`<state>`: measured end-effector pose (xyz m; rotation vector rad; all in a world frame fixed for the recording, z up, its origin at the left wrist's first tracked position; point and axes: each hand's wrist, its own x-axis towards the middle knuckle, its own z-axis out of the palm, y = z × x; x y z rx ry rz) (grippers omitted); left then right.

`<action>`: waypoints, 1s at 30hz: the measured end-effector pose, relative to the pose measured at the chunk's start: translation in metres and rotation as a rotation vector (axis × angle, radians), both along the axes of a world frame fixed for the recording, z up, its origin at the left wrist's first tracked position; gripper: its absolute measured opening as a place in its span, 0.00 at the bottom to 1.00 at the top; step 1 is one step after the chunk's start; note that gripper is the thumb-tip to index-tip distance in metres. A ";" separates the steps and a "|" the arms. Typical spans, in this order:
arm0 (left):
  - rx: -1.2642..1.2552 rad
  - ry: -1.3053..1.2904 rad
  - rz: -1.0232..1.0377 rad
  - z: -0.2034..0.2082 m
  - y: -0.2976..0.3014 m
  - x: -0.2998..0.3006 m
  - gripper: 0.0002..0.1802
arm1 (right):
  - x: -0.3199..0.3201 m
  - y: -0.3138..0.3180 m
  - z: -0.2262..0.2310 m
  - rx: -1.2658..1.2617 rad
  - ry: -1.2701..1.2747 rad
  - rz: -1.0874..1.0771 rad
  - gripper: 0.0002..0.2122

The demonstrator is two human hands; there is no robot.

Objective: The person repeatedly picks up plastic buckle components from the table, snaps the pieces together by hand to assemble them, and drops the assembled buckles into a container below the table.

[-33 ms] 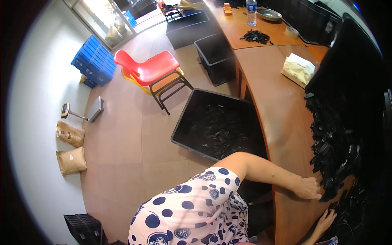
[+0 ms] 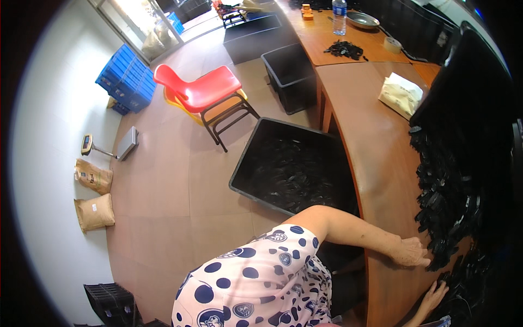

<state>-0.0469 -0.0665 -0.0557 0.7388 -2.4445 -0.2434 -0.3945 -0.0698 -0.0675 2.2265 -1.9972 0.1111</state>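
From the wearer's head, one wide fisheye view looks down across the table point(image 2: 376, 152) and floor point(image 2: 163, 180).

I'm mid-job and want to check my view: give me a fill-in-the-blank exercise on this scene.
1. The small pieces heaped beside the left hand are ____ in colour.
2. On the floor near the open bin stands a red ____.
3. Beside the metal dish stands a clear plastic ____.
4. Beyond the scale, the stacked crates are coloured ____.

Missing words: black; chair; bottle; blue.
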 end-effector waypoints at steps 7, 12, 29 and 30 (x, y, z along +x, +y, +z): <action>0.567 0.539 -0.090 -0.018 0.020 0.026 0.17 | 0.048 0.014 0.038 -0.069 0.151 0.079 0.21; 1.449 0.983 -0.173 -0.005 0.032 0.035 0.19 | 0.066 0.012 0.044 0.073 -0.537 0.019 0.20; 0.501 0.855 0.032 0.012 0.070 0.051 0.15 | 0.105 0.047 0.039 0.731 -2.307 0.273 0.18; 0.696 0.890 -0.032 0.032 0.073 0.059 0.16 | 0.140 0.066 0.061 0.358 -2.154 -0.089 0.16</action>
